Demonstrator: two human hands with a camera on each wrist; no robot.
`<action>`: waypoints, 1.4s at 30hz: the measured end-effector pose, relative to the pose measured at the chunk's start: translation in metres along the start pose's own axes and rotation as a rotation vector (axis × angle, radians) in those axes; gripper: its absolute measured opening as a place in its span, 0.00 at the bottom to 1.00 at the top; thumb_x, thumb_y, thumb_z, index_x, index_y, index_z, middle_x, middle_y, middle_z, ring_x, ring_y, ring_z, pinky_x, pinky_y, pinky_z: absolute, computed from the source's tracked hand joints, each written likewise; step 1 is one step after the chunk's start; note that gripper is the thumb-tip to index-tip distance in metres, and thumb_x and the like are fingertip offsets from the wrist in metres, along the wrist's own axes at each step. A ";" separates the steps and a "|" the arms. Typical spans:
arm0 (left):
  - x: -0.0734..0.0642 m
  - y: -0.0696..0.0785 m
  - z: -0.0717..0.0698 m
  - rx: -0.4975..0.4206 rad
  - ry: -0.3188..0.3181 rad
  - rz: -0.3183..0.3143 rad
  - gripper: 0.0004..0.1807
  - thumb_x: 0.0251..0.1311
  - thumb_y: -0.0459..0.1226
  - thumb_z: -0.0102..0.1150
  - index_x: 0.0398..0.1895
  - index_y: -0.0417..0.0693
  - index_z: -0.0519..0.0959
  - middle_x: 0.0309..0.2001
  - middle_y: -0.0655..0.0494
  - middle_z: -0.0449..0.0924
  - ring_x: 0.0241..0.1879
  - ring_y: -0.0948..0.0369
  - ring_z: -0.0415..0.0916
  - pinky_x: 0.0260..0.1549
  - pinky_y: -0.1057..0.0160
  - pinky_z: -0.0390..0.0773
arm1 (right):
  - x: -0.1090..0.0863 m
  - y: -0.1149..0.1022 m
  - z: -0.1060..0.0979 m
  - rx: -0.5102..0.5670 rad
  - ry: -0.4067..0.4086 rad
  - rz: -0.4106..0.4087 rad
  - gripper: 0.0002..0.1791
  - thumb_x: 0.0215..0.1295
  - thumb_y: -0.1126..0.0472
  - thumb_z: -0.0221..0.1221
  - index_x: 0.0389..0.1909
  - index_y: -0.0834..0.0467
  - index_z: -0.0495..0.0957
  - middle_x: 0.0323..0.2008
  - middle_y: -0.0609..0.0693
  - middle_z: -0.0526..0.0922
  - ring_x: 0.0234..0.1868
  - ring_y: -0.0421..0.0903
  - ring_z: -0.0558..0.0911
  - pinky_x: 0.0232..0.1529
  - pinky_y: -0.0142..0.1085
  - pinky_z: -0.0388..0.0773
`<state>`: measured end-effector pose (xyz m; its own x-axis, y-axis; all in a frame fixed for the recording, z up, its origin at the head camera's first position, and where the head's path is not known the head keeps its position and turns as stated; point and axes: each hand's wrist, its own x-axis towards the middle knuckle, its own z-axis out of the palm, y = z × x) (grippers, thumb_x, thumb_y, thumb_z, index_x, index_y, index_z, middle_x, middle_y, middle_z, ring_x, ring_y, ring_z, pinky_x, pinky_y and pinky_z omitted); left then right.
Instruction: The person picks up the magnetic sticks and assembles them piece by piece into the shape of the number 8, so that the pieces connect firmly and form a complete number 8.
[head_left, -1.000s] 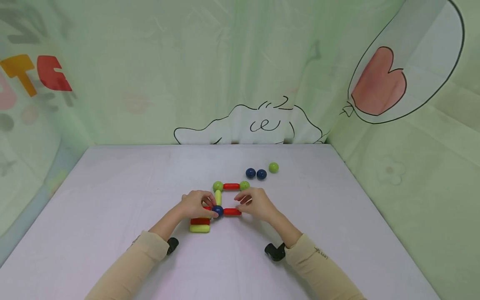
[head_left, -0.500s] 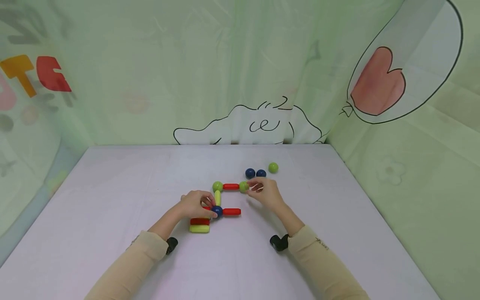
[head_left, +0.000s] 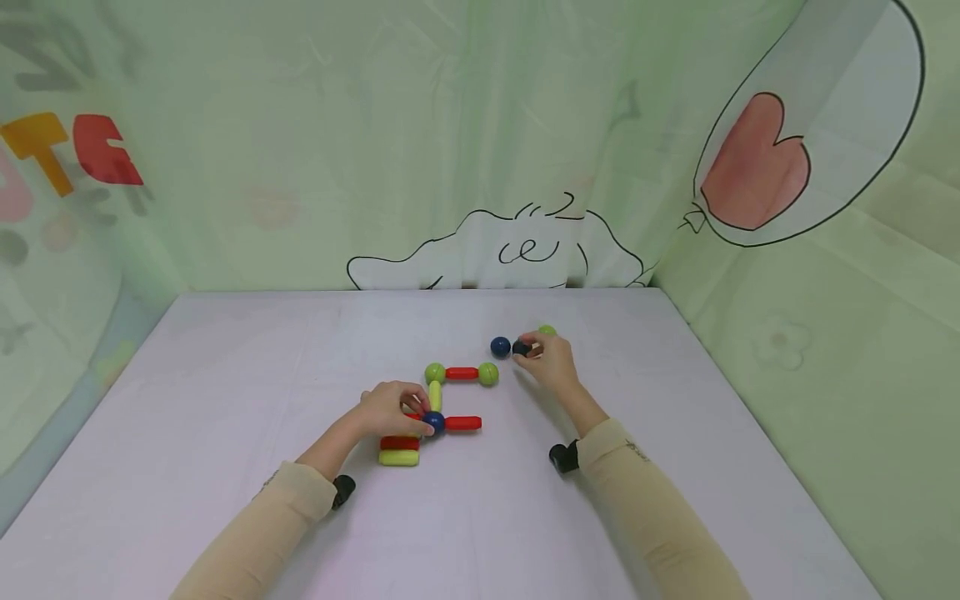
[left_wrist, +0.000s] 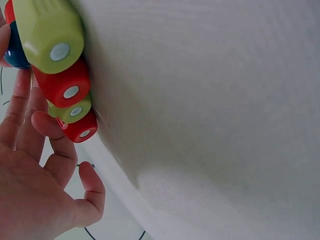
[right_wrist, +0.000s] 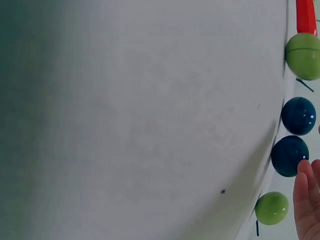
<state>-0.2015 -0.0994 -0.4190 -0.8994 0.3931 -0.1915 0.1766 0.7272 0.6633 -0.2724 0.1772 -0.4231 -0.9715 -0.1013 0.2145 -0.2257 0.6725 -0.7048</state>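
My left hand pinches a blue ball at the lower corner of a ball-and-rod frame. From that ball a yellow-green rod runs back to a green ball, and a red rod points right with a bare end. A second red rod links the green ball to another green ball. At the back, my right hand has its fingertips around the right one of two loose blue balls; in the right wrist view a fingertip touches it.
The other loose blue ball sits just left of it. A loose green ball is partly hidden behind the right hand. Red rods and yellow-green rods lie side by side under the left hand, with silvery discs on their ends.
My right hand has moved from the bare end of the lower red rod, back past the right green ball, to the loose blue ball. The left hand has stayed on its blue ball.
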 end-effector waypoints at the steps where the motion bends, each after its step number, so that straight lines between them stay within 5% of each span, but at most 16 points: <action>1: 0.000 0.000 0.000 0.003 0.000 0.000 0.13 0.44 0.46 0.70 0.30 0.56 0.76 0.30 0.66 0.79 0.38 0.63 0.72 0.40 0.50 0.60 | 0.001 0.000 -0.001 -0.017 -0.001 0.009 0.17 0.51 0.68 0.65 0.44 0.67 0.78 0.41 0.60 0.79 0.36 0.54 0.80 0.38 0.41 0.76; 13: 0.001 0.000 0.000 0.014 0.008 -0.010 0.13 0.44 0.46 0.69 0.30 0.57 0.76 0.30 0.67 0.79 0.38 0.63 0.72 0.41 0.49 0.60 | 0.012 0.003 -0.006 -0.236 -0.068 0.086 0.21 0.51 0.58 0.67 0.47 0.60 0.79 0.44 0.57 0.78 0.36 0.50 0.78 0.35 0.40 0.73; 29: 0.000 0.002 0.002 0.028 0.013 -0.015 0.13 0.44 0.46 0.70 0.31 0.57 0.77 0.30 0.67 0.79 0.38 0.63 0.72 0.43 0.47 0.60 | 0.013 0.005 -0.008 -0.149 -0.122 0.129 0.16 0.51 0.64 0.65 0.41 0.66 0.78 0.41 0.61 0.79 0.41 0.55 0.79 0.42 0.43 0.74; 42: -0.002 0.004 0.001 0.013 0.021 -0.043 0.13 0.44 0.46 0.69 0.31 0.57 0.77 0.29 0.66 0.78 0.38 0.62 0.72 0.42 0.48 0.60 | -0.003 -0.004 -0.016 -0.106 -0.260 0.171 0.16 0.49 0.61 0.67 0.39 0.63 0.80 0.38 0.58 0.81 0.42 0.53 0.77 0.41 0.43 0.74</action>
<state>-0.1985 -0.0968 -0.4170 -0.9144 0.3496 -0.2040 0.1432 0.7507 0.6450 -0.2679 0.1870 -0.4101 -0.9837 -0.1552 -0.0906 -0.0622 0.7671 -0.6386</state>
